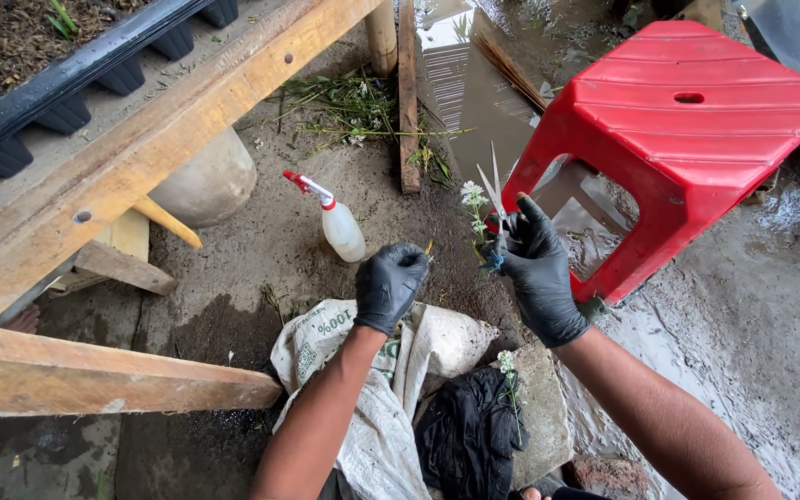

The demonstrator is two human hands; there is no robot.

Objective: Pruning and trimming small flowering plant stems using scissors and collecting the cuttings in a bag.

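Right hand (541, 268), in a black glove, is closed around a pair of slim steel scissors (494, 199), blades parted and pointing upward, beside the red plastic stool (687, 120). A thin green stem with small white flowers (474, 206) stands just left of the blades, touching that hand. Left hand (389, 282), also gloved in black, is curled shut on a small sprig end; its contents are barely visible. Judgement: the stem is light, limp and easily crushed; it is best pinched low, below the blooms. A white spray bottle with red trigger (337, 222) lies on the wet concrete floor (752, 306) near the white woven sack (372, 407).
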